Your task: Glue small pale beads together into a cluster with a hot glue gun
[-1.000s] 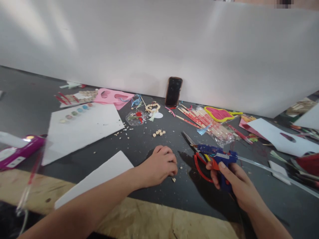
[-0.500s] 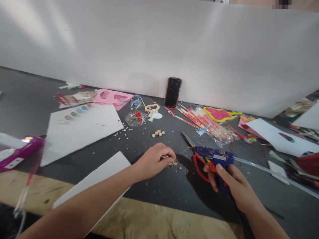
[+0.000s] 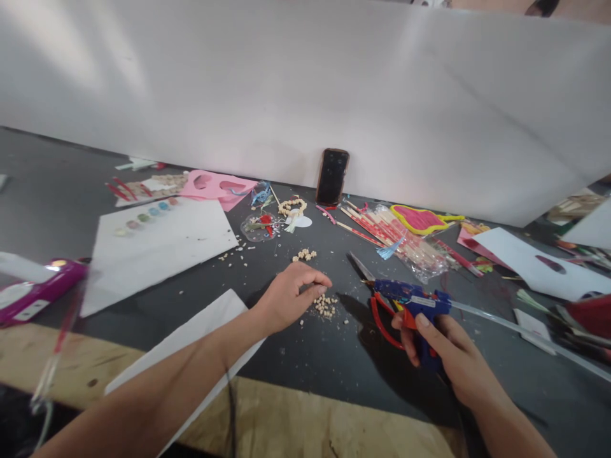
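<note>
My right hand (image 3: 451, 346) grips a blue hot glue gun (image 3: 398, 291) with an orange trigger. A clear glue stick (image 3: 491, 318) runs out of its back, and its nozzle points left. Beneath the gun lie scissors with red handles (image 3: 383, 326), blades pointing up and left. Over the dark table, my left hand (image 3: 293, 296) has thumb and index finger close together in a pinch; anything between them is too small to make out. Just below those fingertips is a loose pile of small pale pieces (image 3: 326, 308). A cluster of similar pieces (image 3: 304, 255) sits just beyond the hand.
A phone (image 3: 333, 177) leans against the white panel (image 3: 238, 83). Bundled red-and-wood sticks (image 3: 377, 228) and a pink fan-like shape (image 3: 420, 219) lie at right. White boards (image 3: 157, 257) and pink paper (image 3: 214, 184) are at left, with a purple tool (image 3: 48, 289) at the edge.
My left hand has moved slightly up and left from the pile of small pieces, uncovering more of it. My right hand keeps the glue gun in nearly the same place.
</note>
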The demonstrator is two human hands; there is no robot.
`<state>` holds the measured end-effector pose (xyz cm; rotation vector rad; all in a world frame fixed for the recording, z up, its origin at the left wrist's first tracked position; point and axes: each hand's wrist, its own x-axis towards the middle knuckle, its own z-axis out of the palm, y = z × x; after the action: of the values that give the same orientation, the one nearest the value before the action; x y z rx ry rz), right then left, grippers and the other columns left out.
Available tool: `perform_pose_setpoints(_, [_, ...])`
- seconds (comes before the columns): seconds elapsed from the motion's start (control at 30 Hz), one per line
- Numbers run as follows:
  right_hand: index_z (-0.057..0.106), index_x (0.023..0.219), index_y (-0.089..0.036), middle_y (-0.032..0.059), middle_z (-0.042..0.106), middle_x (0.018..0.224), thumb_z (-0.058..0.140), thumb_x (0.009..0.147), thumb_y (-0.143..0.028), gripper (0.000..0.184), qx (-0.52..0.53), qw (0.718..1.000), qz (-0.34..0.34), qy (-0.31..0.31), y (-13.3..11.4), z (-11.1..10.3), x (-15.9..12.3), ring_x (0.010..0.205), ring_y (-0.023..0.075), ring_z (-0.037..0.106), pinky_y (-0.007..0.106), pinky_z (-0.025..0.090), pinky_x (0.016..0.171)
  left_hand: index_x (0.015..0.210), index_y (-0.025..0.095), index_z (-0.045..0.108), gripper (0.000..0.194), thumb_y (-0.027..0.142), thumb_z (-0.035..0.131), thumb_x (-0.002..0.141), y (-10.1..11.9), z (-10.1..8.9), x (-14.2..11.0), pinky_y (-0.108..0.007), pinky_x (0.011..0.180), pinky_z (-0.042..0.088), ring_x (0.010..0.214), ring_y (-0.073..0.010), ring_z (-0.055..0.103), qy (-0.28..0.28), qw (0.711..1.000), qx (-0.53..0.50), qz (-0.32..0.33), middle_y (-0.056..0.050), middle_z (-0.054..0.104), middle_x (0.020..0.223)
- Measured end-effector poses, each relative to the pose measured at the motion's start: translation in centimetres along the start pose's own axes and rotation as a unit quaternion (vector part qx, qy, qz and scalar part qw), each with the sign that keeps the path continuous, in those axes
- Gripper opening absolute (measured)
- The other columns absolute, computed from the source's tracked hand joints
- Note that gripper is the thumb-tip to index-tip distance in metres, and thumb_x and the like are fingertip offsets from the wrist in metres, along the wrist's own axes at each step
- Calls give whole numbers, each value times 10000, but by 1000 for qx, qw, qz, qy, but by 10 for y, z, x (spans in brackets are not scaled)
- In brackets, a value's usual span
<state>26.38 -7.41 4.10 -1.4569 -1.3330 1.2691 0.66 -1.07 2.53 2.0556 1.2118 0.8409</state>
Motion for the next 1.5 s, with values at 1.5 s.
perform_pose_setpoints(1.5, [563, 872, -161, -9, 560, 529, 463, 845, -407, 268, -12, 999, -10, -33, 5, -1, 3, 471, 119, 499, 238, 384, 482, 757, 235, 635, 135, 245, 505, 789, -5, 12, 3, -333, 826, 328, 908, -187, 493, -54, 995, 80, 13, 3, 641, 845])
